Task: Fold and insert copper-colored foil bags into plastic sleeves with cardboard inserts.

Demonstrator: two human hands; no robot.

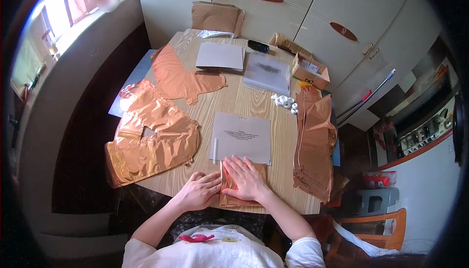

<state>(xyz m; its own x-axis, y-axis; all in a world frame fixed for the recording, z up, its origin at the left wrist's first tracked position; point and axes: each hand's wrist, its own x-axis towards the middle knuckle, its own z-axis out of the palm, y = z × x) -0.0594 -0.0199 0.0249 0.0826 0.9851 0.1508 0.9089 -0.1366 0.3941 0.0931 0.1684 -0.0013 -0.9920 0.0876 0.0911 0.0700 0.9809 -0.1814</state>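
Note:
A folded rose-gold foil balloon [246, 200] lies at the table's near edge, in front of my body. My right hand [243, 180] rests flat on top of it, fingers stretched out and pointing away from me. Against the left side of the folded foil lies my left hand [201, 189], its fingers stretched out and touching or almost touching that edge; neither hand grips anything. Just beyond is a clear printed plastic bag [240, 133], its near edge meeting the foil. A thin clear straw [215, 149] lies along the bag's left side.
Large foil balloons [156, 143] [183, 79] spread over the left; folded foil [314, 145] lies along the right edge. Further back are white cards [220, 56], a stack of clear bags [267, 71], small white rolls [283, 101], a dark case [258, 46] and an open box [311, 70].

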